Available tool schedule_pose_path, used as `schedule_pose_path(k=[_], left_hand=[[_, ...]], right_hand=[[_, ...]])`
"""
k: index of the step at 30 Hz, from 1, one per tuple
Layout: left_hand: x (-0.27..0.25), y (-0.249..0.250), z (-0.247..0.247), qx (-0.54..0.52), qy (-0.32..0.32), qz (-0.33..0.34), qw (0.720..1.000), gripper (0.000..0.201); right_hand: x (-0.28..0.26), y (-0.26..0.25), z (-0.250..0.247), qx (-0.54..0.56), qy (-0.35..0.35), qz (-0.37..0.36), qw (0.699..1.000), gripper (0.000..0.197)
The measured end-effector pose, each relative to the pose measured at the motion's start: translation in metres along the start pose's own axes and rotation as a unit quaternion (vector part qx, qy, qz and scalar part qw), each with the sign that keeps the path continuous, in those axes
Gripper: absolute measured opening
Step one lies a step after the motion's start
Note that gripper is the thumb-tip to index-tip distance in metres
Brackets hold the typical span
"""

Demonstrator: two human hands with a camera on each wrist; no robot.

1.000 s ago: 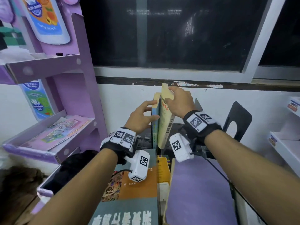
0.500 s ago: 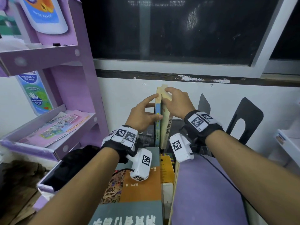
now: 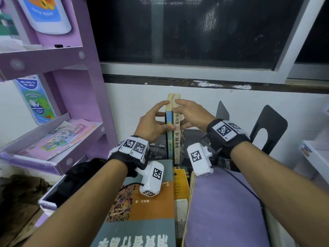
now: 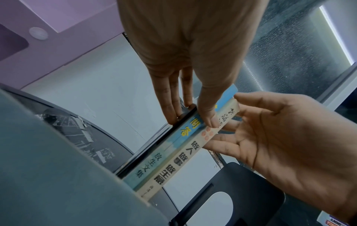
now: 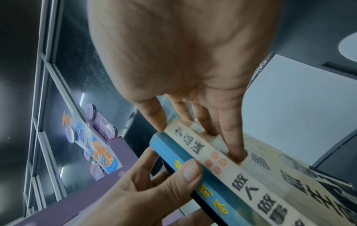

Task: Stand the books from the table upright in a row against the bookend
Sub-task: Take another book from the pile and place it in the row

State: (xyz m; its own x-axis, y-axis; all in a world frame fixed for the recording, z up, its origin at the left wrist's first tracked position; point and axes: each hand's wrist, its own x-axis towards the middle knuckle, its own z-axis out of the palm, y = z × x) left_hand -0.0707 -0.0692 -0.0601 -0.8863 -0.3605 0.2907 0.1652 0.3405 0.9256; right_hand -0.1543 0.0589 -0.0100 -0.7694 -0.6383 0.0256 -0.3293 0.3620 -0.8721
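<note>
Two books stand upright side by side at the back of the table: a blue-spined book (image 3: 170, 139) and, to its right, a cream-spined book (image 3: 177, 145). My left hand (image 3: 160, 118) pinches the blue book (image 4: 152, 160), thumb on its spine, fingers along the thin black bookend plate (image 4: 146, 149) on its left. My right hand (image 3: 179, 113) grips the cream book (image 5: 241, 188) near its top, fingers flat on the right cover. More books lie flat nearer me: a teal and orange one (image 3: 151, 202), a yellow one (image 3: 180, 184) and a purple one (image 3: 222, 211).
A second black bookend (image 3: 274, 125) stands free at the right, near the wall. A purple shelf unit (image 3: 74, 50) rises close on the left, with a black bag (image 3: 80, 175) below it. A white box (image 3: 316, 157) sits at the right edge. The wall and a dark window are behind.
The cream book leaned to the right a second ago; my right hand has brought it upright, flush against the blue book. My left hand has stayed on the blue book.
</note>
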Motion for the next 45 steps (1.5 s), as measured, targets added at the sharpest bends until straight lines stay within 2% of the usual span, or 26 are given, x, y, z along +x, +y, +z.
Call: schedule_pose_path(k=[7, 20, 29, 33, 39, 45], left_hand=[[0.0, 0.004, 0.003, 0.011, -0.007, -0.001, 1.0, 0.077], [0.003, 0.0, 0.0, 0.0, -0.01, -0.01, 1.0, 0.078], [0.002, 0.002, 0.0, 0.053, -0.008, 0.007, 0.999, 0.073], [0.001, 0.003, 0.001, 0.083, -0.01, 0.014, 0.996, 0.073], [-0.001, 0.006, 0.002, 0.077, -0.018, -0.002, 0.997, 0.073], [-0.007, 0.011, 0.002, 0.116, -0.02, -0.011, 0.993, 0.078]], right_hand=[[-0.004, 0.006, -0.008, 0.052, -0.053, 0.021, 0.997, 0.061], [-0.011, 0.005, -0.008, 0.076, -0.068, 0.025, 0.994, 0.062], [-0.012, 0.007, -0.004, 0.094, -0.046, 0.027, 0.994, 0.063], [-0.012, 0.007, -0.006, 0.112, -0.057, 0.04, 0.991, 0.066], [-0.018, 0.004, -0.007, 0.086, -0.065, 0.043, 0.993, 0.068], [-0.027, 0.0, -0.008, 0.031, -0.075, 0.037, 0.996, 0.075]])
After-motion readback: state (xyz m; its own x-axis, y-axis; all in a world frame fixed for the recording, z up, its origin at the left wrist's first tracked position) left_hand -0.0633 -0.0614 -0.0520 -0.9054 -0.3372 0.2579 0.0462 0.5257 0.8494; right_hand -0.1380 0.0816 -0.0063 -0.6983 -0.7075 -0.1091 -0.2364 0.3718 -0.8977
